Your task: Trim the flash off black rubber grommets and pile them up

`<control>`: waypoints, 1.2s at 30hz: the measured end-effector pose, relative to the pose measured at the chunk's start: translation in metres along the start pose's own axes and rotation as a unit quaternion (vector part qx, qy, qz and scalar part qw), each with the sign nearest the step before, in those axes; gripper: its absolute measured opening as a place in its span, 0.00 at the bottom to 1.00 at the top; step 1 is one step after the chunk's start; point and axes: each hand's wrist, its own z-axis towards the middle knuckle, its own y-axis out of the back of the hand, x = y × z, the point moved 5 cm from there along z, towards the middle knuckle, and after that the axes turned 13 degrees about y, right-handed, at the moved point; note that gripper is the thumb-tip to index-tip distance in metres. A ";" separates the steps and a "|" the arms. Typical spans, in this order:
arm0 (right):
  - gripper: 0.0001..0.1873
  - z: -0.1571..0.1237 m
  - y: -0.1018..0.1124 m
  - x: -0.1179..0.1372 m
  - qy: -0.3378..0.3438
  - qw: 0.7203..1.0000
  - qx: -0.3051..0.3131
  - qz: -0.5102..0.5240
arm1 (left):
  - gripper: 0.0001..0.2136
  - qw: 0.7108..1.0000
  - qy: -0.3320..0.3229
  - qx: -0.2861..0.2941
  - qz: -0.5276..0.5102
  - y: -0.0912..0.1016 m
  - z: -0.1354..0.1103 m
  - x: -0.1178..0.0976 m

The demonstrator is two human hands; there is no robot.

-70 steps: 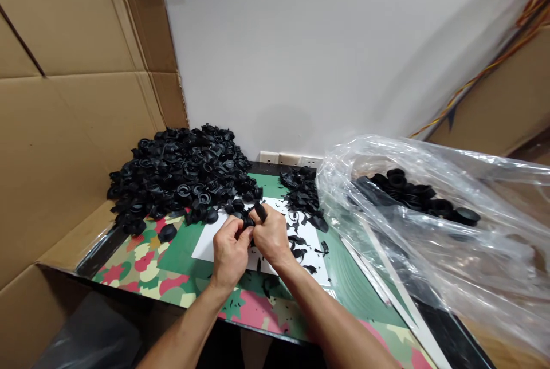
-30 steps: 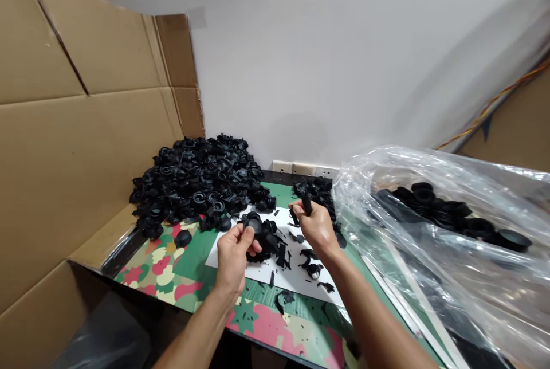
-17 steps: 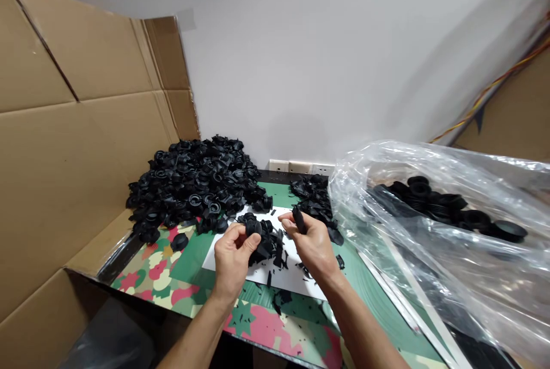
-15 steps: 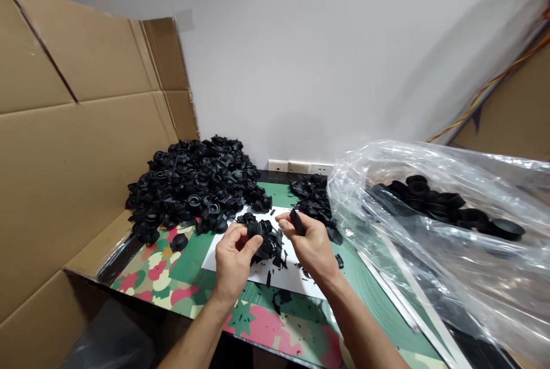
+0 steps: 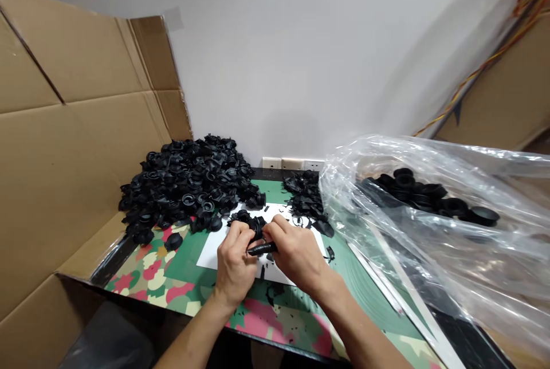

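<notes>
My left hand [image 5: 235, 259] is closed over the white sheet [image 5: 209, 255], pinching a black ribbed rubber part [image 5: 258, 224] that its fingers mostly cover. Against it, my right hand [image 5: 297, 248] grips a slim black pen-shaped tool [image 5: 262, 248]. The tool points left, with its end at the left fingertips; whether it has a blade I cannot make out. Both hands are close together, nearly touching. Behind them, more black rubber pieces [image 5: 240, 216] lie on the sheet, and small black scraps [image 5: 273, 292] are scattered in front.
A large heap of ribbed black rubber parts [image 5: 184, 185] fills the back left, beside a cardboard wall [image 5: 86, 145]. Black trimmings [image 5: 306, 192] are piled at the back right. Clear plastic bag [image 5: 352, 185] with black rubber parts [image 5: 404, 188] lies at the right, near white strips [image 5: 378, 280].
My right hand has moved left and turned, bringing the black tool against the part in my left hand. The left hand has rolled over it. The view has shifted slightly.
</notes>
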 end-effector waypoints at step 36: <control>0.06 -0.010 -0.018 -0.014 -0.214 0.883 -0.164 0.385 | 0.16 0.712 0.496 0.166 -0.469 -0.020 -0.004 0.031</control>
